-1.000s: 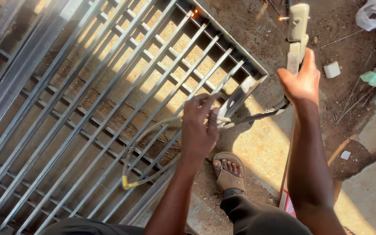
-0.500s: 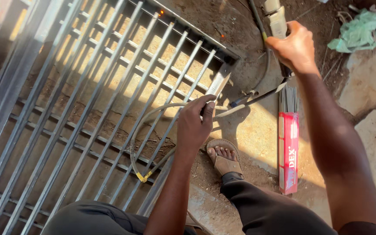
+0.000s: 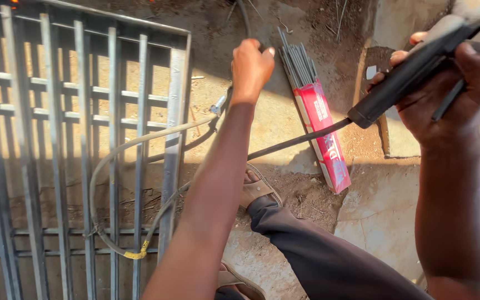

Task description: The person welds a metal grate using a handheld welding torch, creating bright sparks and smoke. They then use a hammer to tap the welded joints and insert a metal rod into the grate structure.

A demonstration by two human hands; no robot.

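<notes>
Near, at 6 o'clock: dark trouser leg (image 3: 329,261) and sandalled foot (image 3: 256,189) on the dirt ground (image 3: 384,211). Right hand (image 3: 451,89) at 2 o'clock was clenched around the black handle of a welding holder (image 3: 412,72); its dark cable (image 3: 295,141) ran down toward 9 o'clock. Left arm reached to 12 o'clock; left hand (image 3: 251,66) was closed at the top ends of the welding rods (image 3: 298,64), exact grasp unclear. Rods stuck out of a red box (image 3: 326,133) lying at centre, just right of that arm. Metal gate (image 3: 73,139) lay flat at 9–10 o'clock, a grey hose (image 3: 104,178) looped over its bars.
</notes>
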